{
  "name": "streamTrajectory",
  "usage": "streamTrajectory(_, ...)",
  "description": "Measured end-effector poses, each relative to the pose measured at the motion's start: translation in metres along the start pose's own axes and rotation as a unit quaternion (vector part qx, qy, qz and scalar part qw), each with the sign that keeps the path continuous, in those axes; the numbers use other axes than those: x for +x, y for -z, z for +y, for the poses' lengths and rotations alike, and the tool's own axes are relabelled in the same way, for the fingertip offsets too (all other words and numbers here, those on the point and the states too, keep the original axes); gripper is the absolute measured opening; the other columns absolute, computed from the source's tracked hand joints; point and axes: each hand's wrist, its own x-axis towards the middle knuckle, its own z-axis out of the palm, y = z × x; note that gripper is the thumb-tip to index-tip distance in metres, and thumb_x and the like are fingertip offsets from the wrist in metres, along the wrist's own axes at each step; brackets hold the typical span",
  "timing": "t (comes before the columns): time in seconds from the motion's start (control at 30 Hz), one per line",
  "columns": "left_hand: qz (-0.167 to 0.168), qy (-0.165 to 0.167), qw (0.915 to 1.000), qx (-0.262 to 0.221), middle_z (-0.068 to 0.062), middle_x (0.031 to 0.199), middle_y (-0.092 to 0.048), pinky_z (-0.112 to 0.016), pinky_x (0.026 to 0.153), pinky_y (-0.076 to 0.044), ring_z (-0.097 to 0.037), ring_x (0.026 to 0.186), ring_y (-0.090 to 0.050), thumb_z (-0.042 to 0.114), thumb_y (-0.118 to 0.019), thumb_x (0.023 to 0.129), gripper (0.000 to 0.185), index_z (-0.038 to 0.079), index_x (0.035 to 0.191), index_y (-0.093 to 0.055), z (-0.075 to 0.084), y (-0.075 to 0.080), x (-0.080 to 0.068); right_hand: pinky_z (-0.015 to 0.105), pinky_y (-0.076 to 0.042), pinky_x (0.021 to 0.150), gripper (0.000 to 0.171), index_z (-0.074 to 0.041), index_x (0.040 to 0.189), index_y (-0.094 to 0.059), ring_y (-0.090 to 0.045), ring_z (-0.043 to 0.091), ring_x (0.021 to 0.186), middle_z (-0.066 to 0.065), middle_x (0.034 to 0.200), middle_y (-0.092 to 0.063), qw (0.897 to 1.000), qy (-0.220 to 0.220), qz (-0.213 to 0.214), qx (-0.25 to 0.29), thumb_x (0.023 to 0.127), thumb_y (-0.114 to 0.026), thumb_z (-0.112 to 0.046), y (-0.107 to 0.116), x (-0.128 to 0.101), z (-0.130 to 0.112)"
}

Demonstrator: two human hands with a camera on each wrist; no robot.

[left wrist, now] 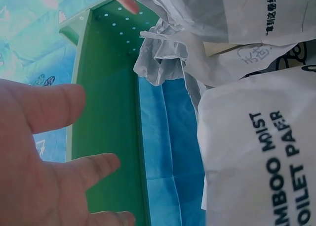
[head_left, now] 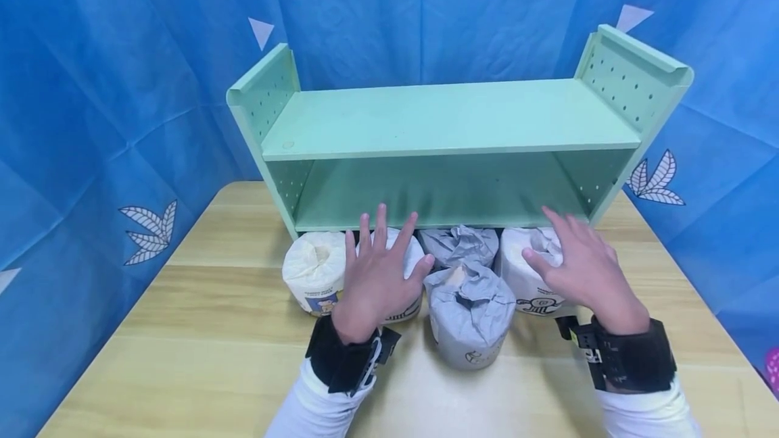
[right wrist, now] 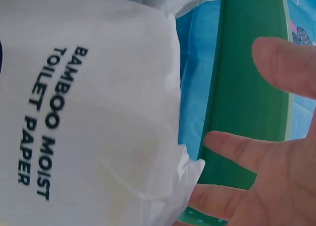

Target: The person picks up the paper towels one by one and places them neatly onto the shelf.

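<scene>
In front of the green shelf [head_left: 450, 120], each hand's spread fingers hover over an upright roll: left hand [head_left: 377, 276] above one white roll [head_left: 409, 259], right hand [head_left: 584, 269] above another [head_left: 528, 276].

white roll wrapper [right wrist: 89, 122] | "BAMBOO MOIST TOILET PAPER" | both wrist views

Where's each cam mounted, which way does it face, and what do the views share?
Head: worn on the head, looks forward and down at the green shelf, wrapped rolls, both forearms; left hand, right hand.
Left wrist: under the left hand, faces the shelf and a white roll; fingers show.
Right wrist: under the right hand, faces another white roll.
Shared: shelf, printed rolls.
</scene>
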Motion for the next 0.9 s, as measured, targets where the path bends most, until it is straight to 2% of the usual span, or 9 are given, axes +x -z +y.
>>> streamTrajectory(0.2, 0.011, -0.036, 0.9983, -0.045, -0.016, 0.161, 0.003, -0.057, 0.115, 0.002, -0.042, 0.144, 0.003, 0.058, -0.044, 0.096, 0.073, 0.027, 0.156, -0.017, -0.001, 0.002, -0.002, 0.077, -0.019, 0.097, 0.078, -0.001, 0.151, -0.025, -0.023, 0.057, 0.132, 0.034, 0.148, -0.027, 1.000, 0.020, -0.014, 0.013, 0.095, -0.056, -0.047, 0.003, 0.001, 0.010)
streamTrajectory(0.33, 0.000, -0.067, 0.9946, -0.079, -0.014, 0.161, 0.005, -0.054, 0.116, 0.001, -0.039, 0.145, 0.005, 0.058, -0.053, 0.092, 0.080, 0.027, 0.156, -0.017, -0.001, 0.003, -0.003, 0.075, -0.021, 0.098, 0.076, 0.001, 0.147, -0.031, -0.027, 0.057, 0.129, 0.035, 0.144, -0.032, 0.998, 0.043, -0.014, 0.032, 0.092, -0.063, -0.040, 0.004, 0.002, 0.017)
streamTrajectory(0.57, -0.019, -0.094, 0.9893, -0.110, -0.011, 0.161, 0.007, -0.049, 0.117, -0.001, -0.036, 0.145, 0.004, 0.054, -0.060, 0.090, 0.085, 0.027, 0.157, -0.015, -0.001, 0.004, -0.004, 0.075, -0.025, 0.097, 0.080, -0.001, 0.144, -0.036, -0.032, 0.055, 0.127, 0.032, 0.142, -0.037, 0.996, 0.068, -0.030, 0.051, 0.084, -0.075, -0.036, 0.004, 0.003, 0.026)
streamTrajectory(0.73, -0.024, -0.111, 0.9872, -0.112, -0.011, 0.161, 0.005, -0.050, 0.117, -0.003, -0.037, 0.145, 0.003, 0.052, -0.064, 0.089, 0.087, 0.028, 0.157, -0.015, -0.001, 0.005, -0.003, 0.076, -0.026, 0.096, 0.089, -0.002, 0.147, -0.031, -0.032, 0.055, 0.127, 0.032, 0.143, -0.035, 0.994, 0.063, -0.050, 0.073, 0.079, -0.080, -0.033, 0.006, 0.005, 0.033)
streamTrajectory(0.9, -0.031, -0.118, 0.9866, -0.108, -0.011, 0.161, 0.004, -0.050, 0.117, -0.003, -0.037, 0.145, 0.003, 0.052, -0.065, 0.088, 0.087, 0.027, 0.157, -0.016, -0.001, 0.006, -0.002, 0.074, -0.028, 0.095, 0.109, -0.001, 0.153, -0.011, -0.033, 0.059, 0.125, 0.036, 0.146, -0.028, 0.994, 0.037, -0.060, 0.078, 0.078, -0.080, -0.040, 0.012, 0.003, 0.040)
